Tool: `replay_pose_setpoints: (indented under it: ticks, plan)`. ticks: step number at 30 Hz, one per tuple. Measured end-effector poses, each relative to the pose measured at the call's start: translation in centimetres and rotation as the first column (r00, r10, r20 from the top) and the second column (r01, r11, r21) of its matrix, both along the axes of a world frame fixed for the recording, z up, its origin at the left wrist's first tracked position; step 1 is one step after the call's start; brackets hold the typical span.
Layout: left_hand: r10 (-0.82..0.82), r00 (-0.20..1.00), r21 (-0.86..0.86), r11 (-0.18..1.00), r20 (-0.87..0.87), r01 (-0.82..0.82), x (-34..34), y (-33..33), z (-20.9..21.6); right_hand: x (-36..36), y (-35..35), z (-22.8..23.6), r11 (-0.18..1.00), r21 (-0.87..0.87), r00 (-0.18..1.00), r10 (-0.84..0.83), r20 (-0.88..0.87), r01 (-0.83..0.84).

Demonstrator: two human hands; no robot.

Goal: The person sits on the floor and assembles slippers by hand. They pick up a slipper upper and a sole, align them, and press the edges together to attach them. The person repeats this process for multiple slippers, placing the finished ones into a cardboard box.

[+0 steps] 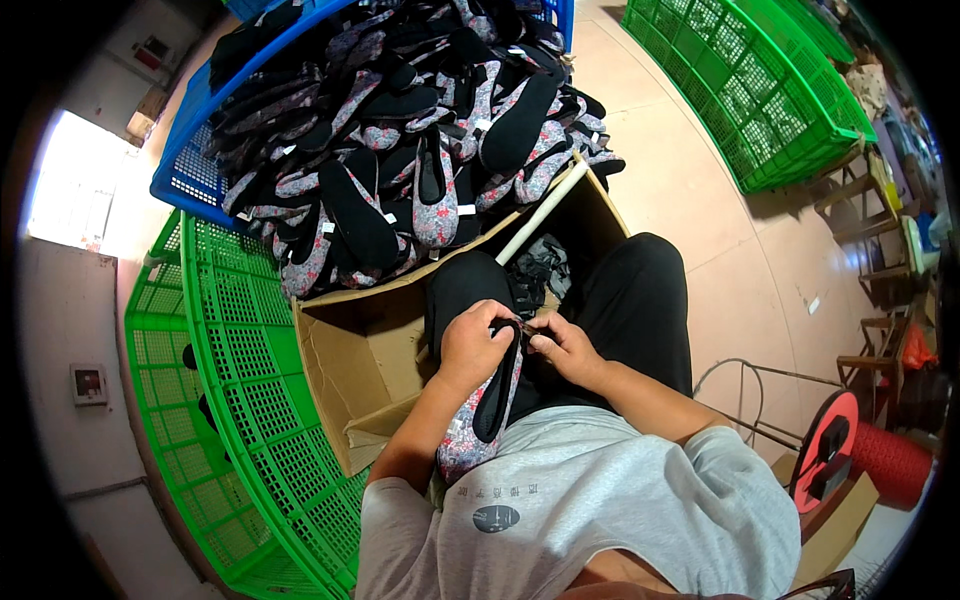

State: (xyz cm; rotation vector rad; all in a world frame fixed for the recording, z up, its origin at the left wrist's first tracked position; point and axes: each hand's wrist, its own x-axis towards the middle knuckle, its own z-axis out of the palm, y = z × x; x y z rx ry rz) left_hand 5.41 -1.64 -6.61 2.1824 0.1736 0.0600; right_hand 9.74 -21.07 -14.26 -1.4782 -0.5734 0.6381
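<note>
A grey-and-red patterned cloth shoe (462, 440) with a black lining rests against my belly, its opening facing up. My left hand (474, 348) is closed on the upper end of the shoe, thumb at the rim of the opening. My right hand (566, 350) is pinched close beside that same end. A small dark thing shows at its fingertips, too little to name. In front of my knees, a large heap of matching shoes (435, 190) with black soles is piled up, several with small white tags.
A cardboard box (335, 350) stands at my knees, a pale bar across it. Blue crate (185, 165) lies behind the heap, green crates (245, 400) to the left, another green crate (745, 90) far right. Wooden stools (865, 220) and a red spool (890, 465) stand right.
</note>
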Motion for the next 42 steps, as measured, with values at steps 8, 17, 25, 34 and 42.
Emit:
replay_pose_setpoints:
  ticks: [8,17,25,34,42]
  plan:
    - [0.019,0.999,0.004,1.000,-0.026,-0.019,0.0,-0.2,0.1,-0.6,0.6,-0.2,0.997,-0.026,0.993,-0.074,0.087,0.077]
    - [0.035,0.998,-0.013,0.999,-0.048,-0.035,-0.2,0.0,-0.6,-1.0,0.9,0.1,0.993,-0.051,0.992,-0.099,0.075,0.103]
    - [0.040,0.999,-0.019,0.999,-0.033,-0.040,-0.2,0.0,-0.8,-1.0,1.0,-0.1,0.993,-0.015,0.991,-0.114,0.069,0.116]
    - [0.049,0.996,0.345,0.936,0.073,-0.071,0.0,-0.6,2.0,0.8,1.0,0.4,0.951,0.081,0.792,-0.200,-0.577,0.299]
    - [-0.112,0.989,0.369,0.927,0.093,0.070,-0.4,0.4,2.8,1.9,0.1,2.2,0.955,0.217,0.827,-0.046,-0.561,0.201]
